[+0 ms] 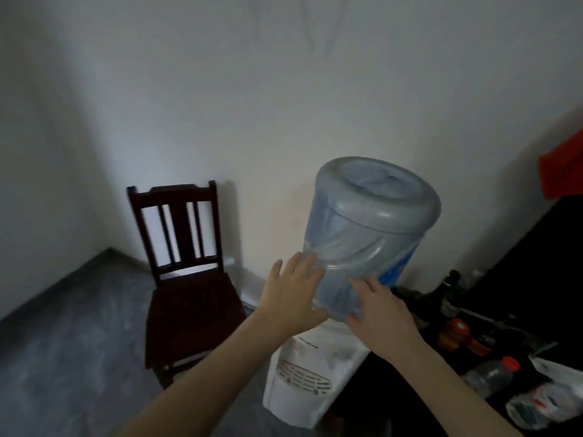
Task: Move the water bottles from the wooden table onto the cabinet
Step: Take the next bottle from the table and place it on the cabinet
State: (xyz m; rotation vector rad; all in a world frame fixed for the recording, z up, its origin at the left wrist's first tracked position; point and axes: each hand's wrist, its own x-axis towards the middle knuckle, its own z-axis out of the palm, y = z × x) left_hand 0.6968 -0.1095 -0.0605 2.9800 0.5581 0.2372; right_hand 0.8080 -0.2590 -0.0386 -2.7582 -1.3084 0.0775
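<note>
A large clear blue water jug [369, 228] stands upside down on a white water dispenser [309, 376] against the wall. My left hand [293, 291] lies flat against the jug's lower left side with its fingers straight. My right hand [378, 313] presses on the jug's lower front, fingers spread. On the dark surface [410, 389] to the right lies a small clear bottle with an orange cap [489, 375]. A second plastic bottle [542, 405] lies nearer the right edge.
A dark wooden chair [186, 279] stands left of the dispenser by the wall. Dark glass bottles [441, 291] and an orange-lidded jar [457, 334] crowd the dark surface behind the dispenser. Something red [564, 168] hangs at the right edge. Grey floor [72, 342] lies to the left.
</note>
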